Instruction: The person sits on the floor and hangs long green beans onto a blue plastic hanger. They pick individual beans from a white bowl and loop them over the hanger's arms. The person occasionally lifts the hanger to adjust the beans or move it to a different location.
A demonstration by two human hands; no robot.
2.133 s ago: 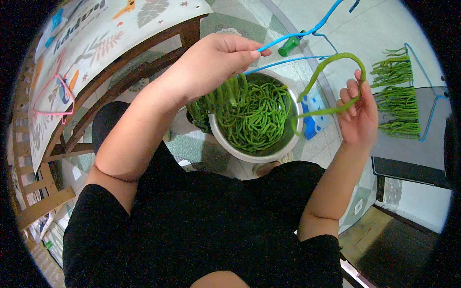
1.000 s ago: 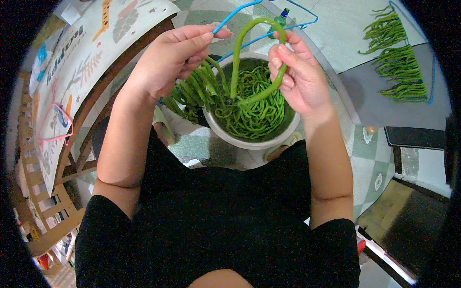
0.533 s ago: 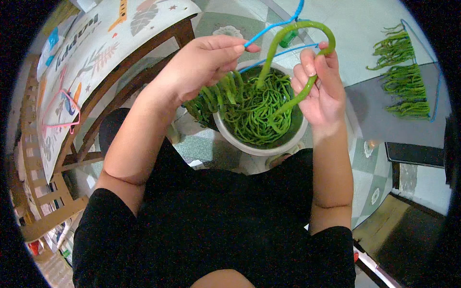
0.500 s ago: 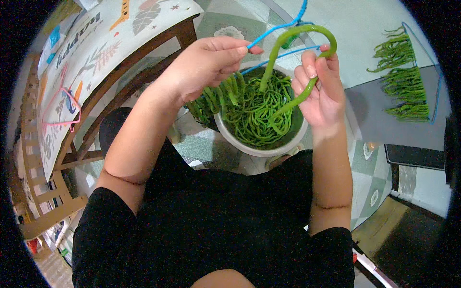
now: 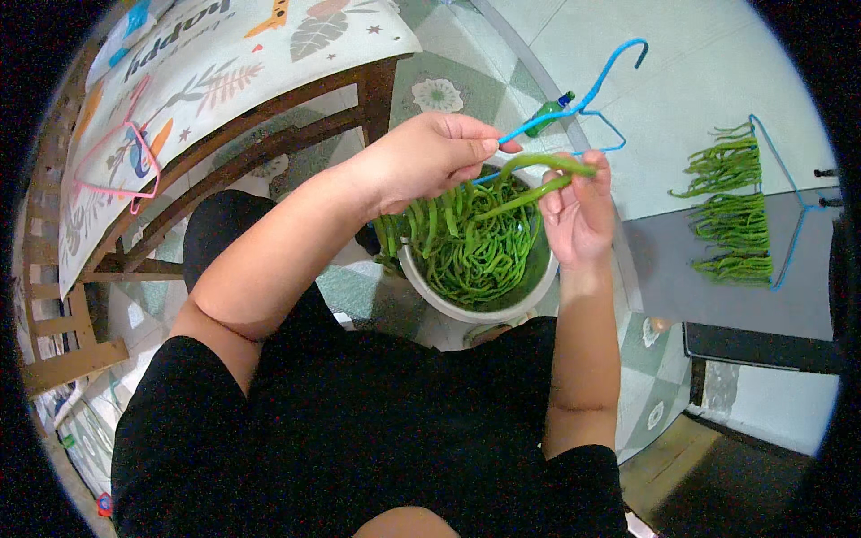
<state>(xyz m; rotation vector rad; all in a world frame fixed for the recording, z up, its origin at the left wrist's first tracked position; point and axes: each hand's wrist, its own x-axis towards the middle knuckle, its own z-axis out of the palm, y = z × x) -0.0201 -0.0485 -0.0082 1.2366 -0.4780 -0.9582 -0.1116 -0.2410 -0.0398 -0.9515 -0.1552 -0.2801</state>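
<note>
Pinched in my left hand (image 5: 430, 163) is a blue wire hanger (image 5: 599, 85), its hook pointing up and to the right. A row of limp long beans (image 5: 421, 224) hangs from the hanger's bar, partly behind my left hand. My right hand (image 5: 578, 220) grips one long bean (image 5: 547, 161) between thumb and fingers, close to the bar's right part. That bean is bent into a loop and its lower part crosses in front of the heap. Below both hands a pale round tub (image 5: 475, 316) holds a tangle of long green beans (image 5: 480, 273).
At right, another blue hanger (image 5: 787, 242) draped with long beans hangs against a grey panel (image 5: 646, 260). A pink hanger (image 5: 157, 170) lies on the patterned cloth of the table (image 5: 314, 85) at left. Beyond the hands lies a green bottle (image 5: 544, 117) by a floor ledge.
The bean in my right hand has dropped from a high arch to a flatter, smaller loop. Both hands and the hanger have come lower in the view, and the view itself has shifted.
</note>
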